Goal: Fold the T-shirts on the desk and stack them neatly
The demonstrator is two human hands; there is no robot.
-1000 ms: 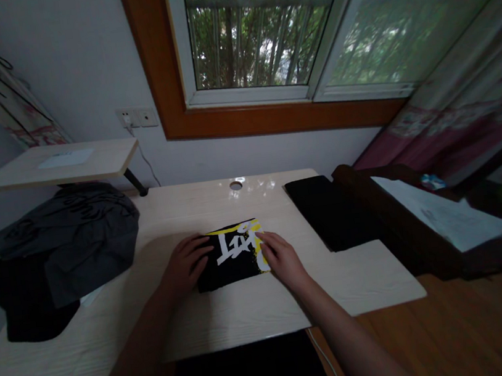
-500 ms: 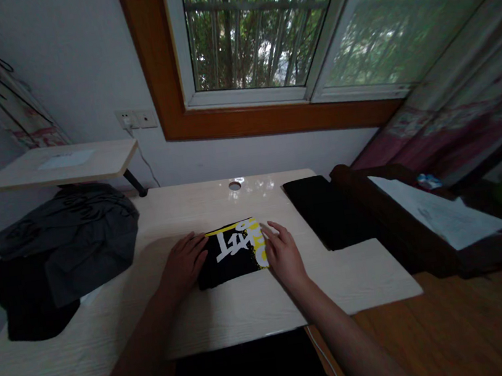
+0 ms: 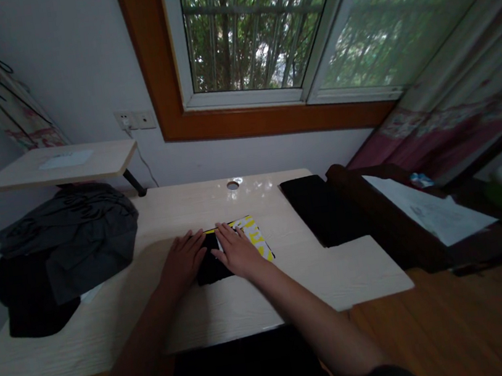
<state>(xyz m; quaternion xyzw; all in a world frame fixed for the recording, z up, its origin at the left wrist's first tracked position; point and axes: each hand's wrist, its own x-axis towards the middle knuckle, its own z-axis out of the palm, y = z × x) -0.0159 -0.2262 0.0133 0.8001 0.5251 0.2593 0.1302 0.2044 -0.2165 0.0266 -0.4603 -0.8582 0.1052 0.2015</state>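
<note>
A folded black garment (image 3: 210, 268) with white and yellow lettering lies flat on the pale wooden desk (image 3: 231, 312). My left hand (image 3: 182, 257) rests along its left edge, fingers stretched out and fingertips on the cloth. Across the middle of the print lies my right hand (image 3: 240, 250), palm down with fingers spread, hiding most of the white letters. To its right, the yellow-and-white part of the print stays visible. Neither hand grips the cloth.
A heap of dark grey and black clothes (image 3: 76, 243) sits at the desk's left, partly under a small raised shelf (image 3: 56, 165). A flat black folded cloth (image 3: 322, 209) lies at the right edge. Beyond it, a paper sheet (image 3: 426, 207) rests on dark brown furniture.
My right hand has moved left from the garment's right edge onto the middle of its print. My left hand stays at the left edge.
</note>
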